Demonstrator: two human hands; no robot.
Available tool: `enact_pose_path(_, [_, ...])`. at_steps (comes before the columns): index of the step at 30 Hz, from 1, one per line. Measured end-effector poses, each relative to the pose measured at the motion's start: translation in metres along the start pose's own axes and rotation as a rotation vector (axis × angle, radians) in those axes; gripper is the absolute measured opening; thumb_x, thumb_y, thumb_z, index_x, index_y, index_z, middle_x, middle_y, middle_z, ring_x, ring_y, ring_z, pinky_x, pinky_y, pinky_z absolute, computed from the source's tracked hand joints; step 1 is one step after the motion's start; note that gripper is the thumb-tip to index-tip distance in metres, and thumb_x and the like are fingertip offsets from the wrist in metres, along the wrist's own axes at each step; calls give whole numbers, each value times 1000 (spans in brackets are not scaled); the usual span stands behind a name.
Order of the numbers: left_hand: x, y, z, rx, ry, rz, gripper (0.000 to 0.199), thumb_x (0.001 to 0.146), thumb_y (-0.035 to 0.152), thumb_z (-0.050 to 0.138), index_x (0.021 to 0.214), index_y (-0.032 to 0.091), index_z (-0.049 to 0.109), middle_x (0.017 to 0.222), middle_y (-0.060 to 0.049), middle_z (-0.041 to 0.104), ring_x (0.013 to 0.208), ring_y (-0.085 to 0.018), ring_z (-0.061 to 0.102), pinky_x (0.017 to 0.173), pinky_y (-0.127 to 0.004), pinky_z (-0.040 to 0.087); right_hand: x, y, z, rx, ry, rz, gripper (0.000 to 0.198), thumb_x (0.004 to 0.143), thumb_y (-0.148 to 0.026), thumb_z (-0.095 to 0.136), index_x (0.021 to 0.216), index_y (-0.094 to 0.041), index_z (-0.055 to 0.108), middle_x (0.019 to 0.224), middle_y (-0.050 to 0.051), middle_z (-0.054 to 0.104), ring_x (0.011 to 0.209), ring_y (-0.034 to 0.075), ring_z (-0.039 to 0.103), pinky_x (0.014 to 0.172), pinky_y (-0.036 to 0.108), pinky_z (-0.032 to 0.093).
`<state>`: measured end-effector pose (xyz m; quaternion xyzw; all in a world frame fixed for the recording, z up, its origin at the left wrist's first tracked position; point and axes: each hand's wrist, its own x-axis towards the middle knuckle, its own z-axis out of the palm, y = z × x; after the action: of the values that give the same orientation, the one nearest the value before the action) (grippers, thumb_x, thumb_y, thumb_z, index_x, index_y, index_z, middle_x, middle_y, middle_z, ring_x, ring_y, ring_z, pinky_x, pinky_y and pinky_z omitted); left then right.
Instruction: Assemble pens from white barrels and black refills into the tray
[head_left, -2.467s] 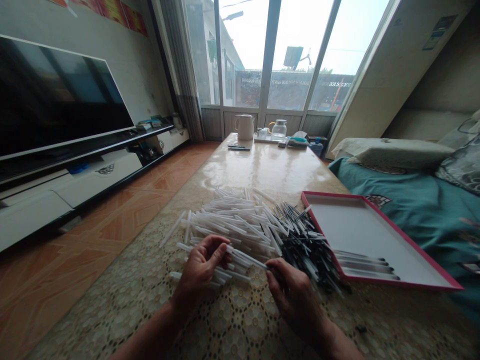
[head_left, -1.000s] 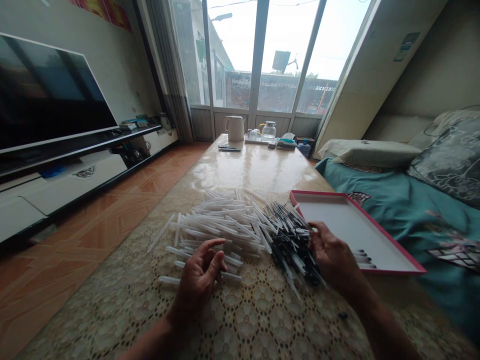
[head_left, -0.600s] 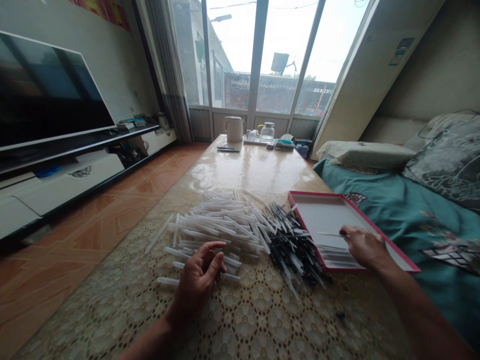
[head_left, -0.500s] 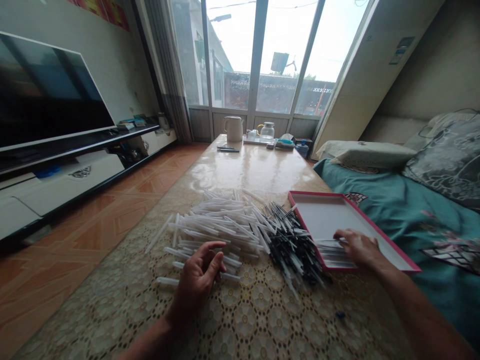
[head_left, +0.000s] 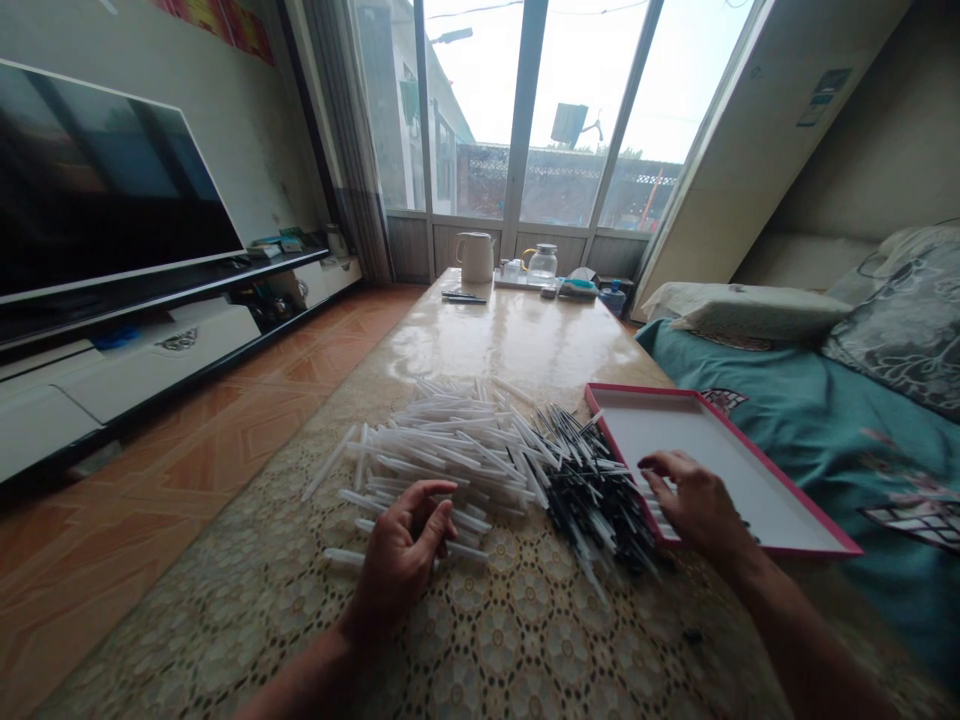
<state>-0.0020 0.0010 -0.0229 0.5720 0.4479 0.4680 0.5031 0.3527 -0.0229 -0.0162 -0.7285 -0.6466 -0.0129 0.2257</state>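
My left hand (head_left: 405,548) rests at the near edge of a heap of translucent white tubes (head_left: 450,440) that look like pen barrels. Its fingers are loosely curled, thumb and forefinger apart, with nothing visible between them. Over the near left corner of a shallow pink-rimmed box (head_left: 787,500) hovers my right hand (head_left: 694,505), thumb and forefinger parted and apparently holding nothing. Some slim sticks lie in the box beneath it, mostly hidden by the hand. Between the heap and the box is a pile of thin black-and-clear sticks (head_left: 592,490), like pen refills.
A small dark piece (head_left: 691,635) lies on the patterned tabletop (head_left: 517,640) near me. At the far end stand a pale kettle (head_left: 476,258) and a glass jug (head_left: 543,262). A sofa with a teal cover (head_left: 757,400) borders the right side.
My right hand has shifted left within the box toward the black sticks, and its thumb and forefinger have parted. My left hand keeps its pose. The whole view has swung slightly.
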Motion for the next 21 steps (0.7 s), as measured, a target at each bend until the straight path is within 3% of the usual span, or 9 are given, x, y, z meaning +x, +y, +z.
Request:
enact_pose_path(3, [0, 1, -1, 8, 16, -6, 32, 81, 42, 63, 100, 17, 65, 59, 1, 60, 48, -12, 50, 45, -21, 41, 0, -48, 8, 146, -90, -127, 17, 88, -22, 47, 90, -19, 64, 90, 6, 65, 82, 20, 62, 75, 28, 47])
enact_pose_path(7, [1, 3, -3, 44, 38, 5, 29, 82, 40, 62, 100, 16, 64, 59, 1, 61, 49, -12, 50, 46, -21, 40, 3, -83, 20, -49, -107, -168, 20, 82, -8, 49, 89, -16, 66, 89, 9, 63, 87, 22, 58, 79, 29, 43])
enact_pose_path(12, [2, 5, -4, 71, 60, 14, 26, 82, 38, 62, 97, 17, 65, 59, 1, 60, 50, -12, 51, 46, -21, 40, 11, -89, 23, -300, -107, -141, 22, 83, -4, 48, 84, -16, 66, 87, 10, 62, 87, 22, 56, 74, 29, 38])
enact_pose_path(21, [2, 4, -4, 103, 47, 10, 25, 83, 36, 59, 96, 16, 63, 59, 1, 59, 51, -12, 52, 48, -22, 42, 13, -90, 23, -440, -105, -149, 18, 84, -6, 50, 81, -17, 65, 87, 10, 63, 86, 24, 55, 70, 31, 35])
